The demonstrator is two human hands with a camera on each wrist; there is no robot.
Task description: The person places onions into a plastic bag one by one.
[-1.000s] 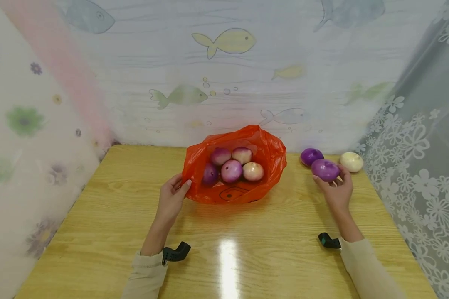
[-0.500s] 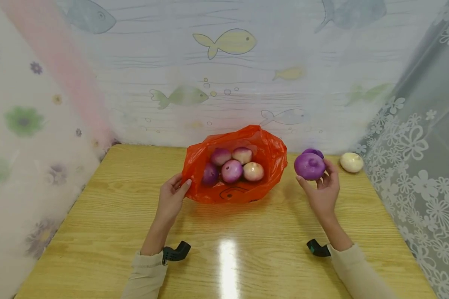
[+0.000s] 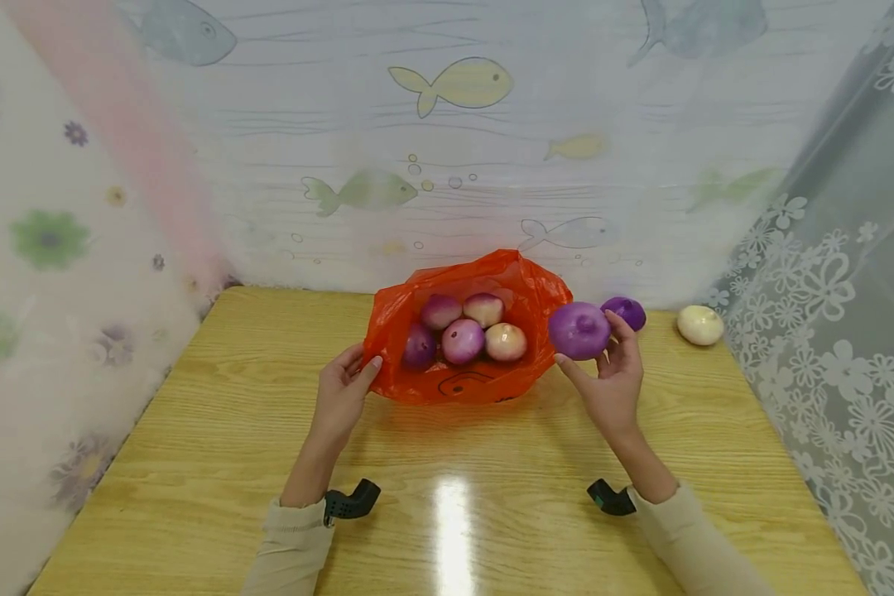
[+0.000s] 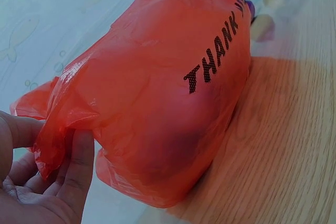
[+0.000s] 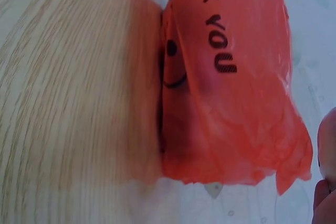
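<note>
A red plastic bag [image 3: 465, 389] stands on the table with its mouth spread, and several purple and pale onions [image 3: 462, 341] lie inside. My left hand [image 3: 343, 393] pinches the bag's left rim between thumb and fingers; the left wrist view shows the gathered plastic in that hand [image 4: 47, 166]. Held in the fingers of my right hand [image 3: 611, 385] is a purple onion [image 3: 577, 331], raised and overlapping the bag's right rim in the head view. Only a sliver of this onion [image 5: 328, 145] and some fingers show in the right wrist view.
Behind my right hand another purple onion [image 3: 626, 313] lies at the table's back edge. A white onion [image 3: 700, 325] sits farther right. The wooden table [image 3: 216, 463] meets a fish-patterned curtain [image 3: 462, 165] at the back, with more curtains at both sides.
My right hand has lifted the purple onion from beside the others at the right and carried it left to the bag's right rim. The left hand keeps its grip on the bag.
</note>
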